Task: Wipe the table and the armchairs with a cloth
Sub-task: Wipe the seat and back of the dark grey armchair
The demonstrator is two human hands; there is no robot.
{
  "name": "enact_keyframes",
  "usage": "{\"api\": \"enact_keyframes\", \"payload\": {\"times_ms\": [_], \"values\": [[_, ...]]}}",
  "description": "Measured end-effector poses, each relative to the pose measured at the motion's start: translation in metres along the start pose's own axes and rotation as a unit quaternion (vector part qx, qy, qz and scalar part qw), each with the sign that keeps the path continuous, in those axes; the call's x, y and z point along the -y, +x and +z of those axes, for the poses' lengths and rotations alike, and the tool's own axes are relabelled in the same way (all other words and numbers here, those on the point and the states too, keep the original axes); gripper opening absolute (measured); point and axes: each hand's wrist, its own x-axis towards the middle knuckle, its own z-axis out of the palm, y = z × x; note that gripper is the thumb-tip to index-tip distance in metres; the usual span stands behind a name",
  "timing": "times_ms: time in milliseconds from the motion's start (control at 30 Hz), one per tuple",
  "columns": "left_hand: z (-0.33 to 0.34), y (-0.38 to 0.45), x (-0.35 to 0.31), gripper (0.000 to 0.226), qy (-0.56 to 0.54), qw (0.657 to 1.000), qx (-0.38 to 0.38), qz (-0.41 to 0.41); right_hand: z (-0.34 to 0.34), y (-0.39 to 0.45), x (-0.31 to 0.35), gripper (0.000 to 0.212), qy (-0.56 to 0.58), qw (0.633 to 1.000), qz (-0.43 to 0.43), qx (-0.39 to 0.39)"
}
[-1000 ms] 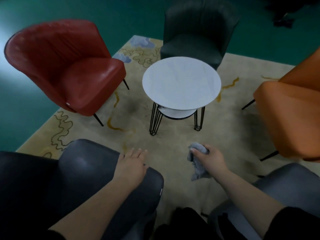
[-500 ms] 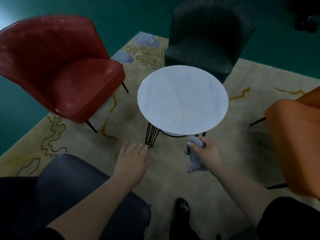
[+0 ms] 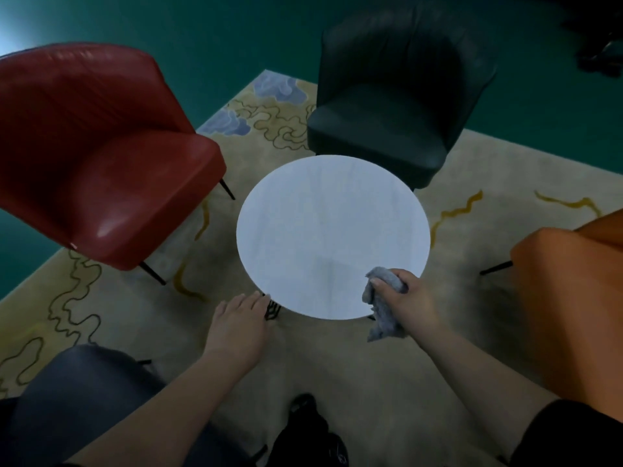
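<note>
Round white table (image 3: 323, 224) sits mid-rug, top bare and pale w/ faint streaks. Right hand (image 3: 409, 298) is at the table's near-right edge, fingers curled tight round a grey cloth (image 3: 382, 308); one bunched end pokes out above the thumb over the tabletop, the rest hangs down below the fist past the rim. Can't tell if the cloth actually touches the top. Left hand (image 3: 241, 318) is flat, palm down, fingers together and extended, holding nothing; fingertips just beside the near-left rim, over the black wire legs (image 3: 271, 310). The 2 hands are well apart, one each side of the table's near edge.

Armchairs ring the table: red armchair (image 3: 111, 170) at left, glossy seat; dark green armchair (image 3: 387, 123) at far side, seat front close to the far rim; orange armchair (image 3: 573, 298) at right, partly cut by the frame edge; grey armchair (image 3: 81, 399) near-left, under the left forearm. Beige rug (image 3: 472, 183) w/ yellow squiggle lines and blue cloud shapes lies on a teal floor (image 3: 236, 38). Dark shoe (image 3: 306, 429) shows at bottom centre betw. the forearms.
</note>
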Motion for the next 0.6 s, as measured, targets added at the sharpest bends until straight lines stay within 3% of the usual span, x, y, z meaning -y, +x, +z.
{"api": "enact_keyframes", "payload": {"times_ms": [167, 267, 367, 467, 600], "values": [[-0.022, 0.065, -0.009, 0.053, -0.004, 1.000, -0.004, 0.015, 0.001, 0.054, 0.017, 0.005, -0.005, 1.000, 0.003, 0.002], [-0.044, 0.108, -0.024, 0.048, -0.131, 0.990, -0.041, 0.019, 0.001, 0.085, 0.032, 0.007, 0.008, 1.000, 0.012, 0.014], [-0.076, 0.143, -0.053, 0.039, -0.387, 0.922, 0.001, 0.011, 0.003, 0.112, 0.053, 0.011, 0.048, 0.997, 0.007, 0.054], [-0.101, 0.174, -0.080, 0.033, -0.476, 0.878, 0.050, 0.024, 0.008, 0.134, 0.075, 0.018, 0.087, 0.993, 0.002, 0.083], [-0.119, 0.203, -0.104, 0.020, -0.572, 0.817, 0.072, -0.016, 0.007, 0.159, 0.093, 0.026, 0.102, 0.988, 0.000, 0.119]]}}
